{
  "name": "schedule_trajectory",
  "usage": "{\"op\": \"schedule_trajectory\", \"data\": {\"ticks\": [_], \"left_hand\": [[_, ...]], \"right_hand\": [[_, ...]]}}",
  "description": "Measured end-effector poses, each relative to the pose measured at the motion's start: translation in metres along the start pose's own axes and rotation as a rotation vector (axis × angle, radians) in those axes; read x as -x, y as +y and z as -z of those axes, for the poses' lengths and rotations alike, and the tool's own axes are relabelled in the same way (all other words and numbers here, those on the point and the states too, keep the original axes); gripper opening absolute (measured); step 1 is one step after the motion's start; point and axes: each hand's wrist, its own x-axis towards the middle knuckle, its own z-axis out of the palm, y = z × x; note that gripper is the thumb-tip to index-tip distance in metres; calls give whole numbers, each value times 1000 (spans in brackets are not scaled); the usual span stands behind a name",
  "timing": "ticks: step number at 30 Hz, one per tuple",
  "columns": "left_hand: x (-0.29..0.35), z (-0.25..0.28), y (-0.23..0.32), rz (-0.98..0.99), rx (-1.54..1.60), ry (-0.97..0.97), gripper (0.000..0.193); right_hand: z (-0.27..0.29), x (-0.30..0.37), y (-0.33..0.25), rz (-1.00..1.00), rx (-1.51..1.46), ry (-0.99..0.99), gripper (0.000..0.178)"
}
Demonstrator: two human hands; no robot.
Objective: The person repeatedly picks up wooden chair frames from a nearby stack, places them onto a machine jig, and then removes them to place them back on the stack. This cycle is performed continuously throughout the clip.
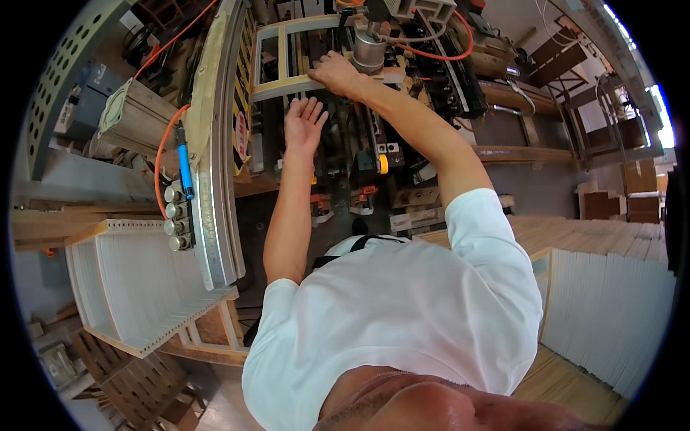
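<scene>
A pale wooden frame point(277, 90) with a crossbar lies on the machine bed in front of me. My right hand point(335, 74) reaches across to its near rail, fingers curled over the wood close to a metal cylinder point(369, 54). The undersides of those fingers are hidden. Just nearer to me, my left hand point(305, 125) is turned palm up with its fingers stretched out and nothing in it. Its fingertips are close below the near rail; whether they touch it I cannot tell.
A long metal guide rail point(208, 165) runs along the left, with a blue pen-like tool point(185, 169) and an orange hose point(159, 161) beside it. Stacks of white-edged frames stand at the left point(147, 284) and right point(611, 309). Black machine parts lie beneath my hands.
</scene>
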Motion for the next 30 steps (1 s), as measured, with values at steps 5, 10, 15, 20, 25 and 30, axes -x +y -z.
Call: {"op": "schedule_trajectory", "data": {"ticks": [5, 10, 15, 20, 25, 30], "left_hand": [[-49, -22, -4, -1, 414, 110, 81], [-64, -24, -15, -115, 561, 87, 76], [-11, -34, -31, -123, 463, 259, 63], [67, -6, -60, -74, 480, 243, 38], [175, -16, -80, 5, 477, 177, 33], [283, -9, -92, 102, 440, 218, 33]], "right_hand": [[-2, -14, -7, -42, -111, -25, 22], [-4, -13, 0, 9, -194, 47, 22], [-10, -14, 1, 15, -213, 61, 18], [-7, -18, -1, 37, -217, 48, 16], [-13, -23, -1, 31, -209, 6, 23], [-17, -22, -9, -14, -177, -117, 24]]}}
